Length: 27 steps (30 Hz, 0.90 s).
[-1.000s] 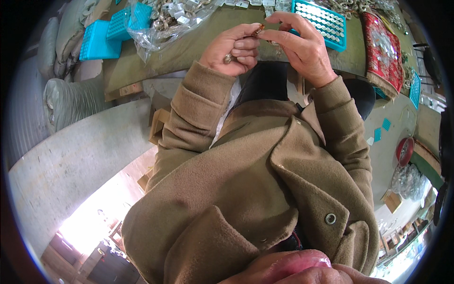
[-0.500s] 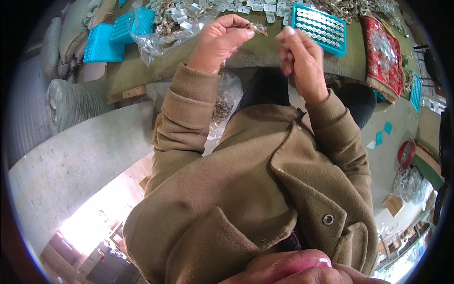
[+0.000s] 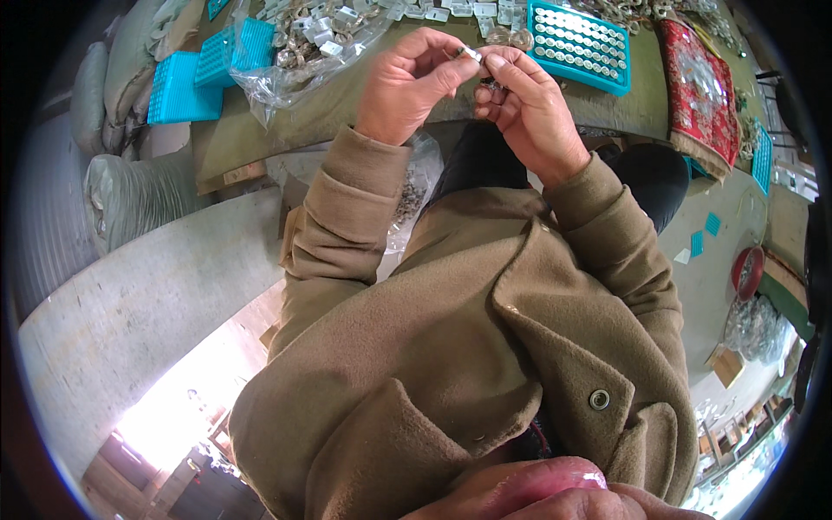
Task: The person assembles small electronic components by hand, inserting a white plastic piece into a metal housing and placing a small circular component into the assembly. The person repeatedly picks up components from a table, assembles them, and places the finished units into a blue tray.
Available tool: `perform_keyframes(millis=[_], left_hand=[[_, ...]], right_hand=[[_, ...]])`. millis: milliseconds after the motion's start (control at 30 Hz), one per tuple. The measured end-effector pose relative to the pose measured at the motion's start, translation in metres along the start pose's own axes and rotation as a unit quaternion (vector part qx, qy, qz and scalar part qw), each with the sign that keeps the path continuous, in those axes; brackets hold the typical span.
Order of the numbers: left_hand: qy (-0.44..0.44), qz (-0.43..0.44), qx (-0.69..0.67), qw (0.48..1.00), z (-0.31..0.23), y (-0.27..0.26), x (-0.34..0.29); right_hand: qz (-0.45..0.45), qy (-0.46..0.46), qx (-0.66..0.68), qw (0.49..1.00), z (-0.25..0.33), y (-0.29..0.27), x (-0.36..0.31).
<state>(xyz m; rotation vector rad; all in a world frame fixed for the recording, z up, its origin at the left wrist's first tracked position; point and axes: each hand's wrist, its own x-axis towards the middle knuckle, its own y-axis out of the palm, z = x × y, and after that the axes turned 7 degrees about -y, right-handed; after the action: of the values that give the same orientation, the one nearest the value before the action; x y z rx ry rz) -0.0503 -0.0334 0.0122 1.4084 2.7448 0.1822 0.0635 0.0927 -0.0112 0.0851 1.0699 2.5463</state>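
My left hand and my right hand meet above the table's near edge, fingertips almost touching. Pinched in the left thumb and forefinger is a small white piece, mostly covered by the fingers. The right thumb and forefinger close on its right end. Something small and dark shows under the right fingers; its kind is unclear. Just beyond the right hand lies a bundle of clear brownish cord. To its right, a turquoise tray holds rows of round, silvery-white pieces.
Small white plastic blocks are scattered at the table's far side. Left are a clear bag of cord bundles and stacked turquoise racks. A red patterned cloth hangs over the right edge. Filled sacks stand at far left.
My right hand has moved up and left to meet the left hand at the small white piece. The cord bundle beside the tray has come into view.
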Motion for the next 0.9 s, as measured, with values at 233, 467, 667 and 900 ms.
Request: perform_keyframes(millis=[233, 467, 667, 900], left_hand=[[-0.134, -0.115, -0.071, 0.982, 0.020, -0.009, 0.005], [0.020, -0.199, 0.434, 0.878, 0.052, -0.016, 0.021], [0.235, -0.246, 0.454, 0.824, 0.037, -0.014, 0.023], [-0.050, 0.052, 0.140, 0.988, -0.010, 0.021, -0.009]], right_hand=[[-0.040, -0.077, -0.100, 0.991, -0.003, -0.001, 0.000], [0.019, -0.031, -0.319, 0.947, -0.004, -0.015, -0.002], [0.026, -0.075, -0.303, 0.950, 0.003, -0.022, -0.006], [0.106, -0.181, -0.302, 0.930, 0.030, -0.025, -0.013]])
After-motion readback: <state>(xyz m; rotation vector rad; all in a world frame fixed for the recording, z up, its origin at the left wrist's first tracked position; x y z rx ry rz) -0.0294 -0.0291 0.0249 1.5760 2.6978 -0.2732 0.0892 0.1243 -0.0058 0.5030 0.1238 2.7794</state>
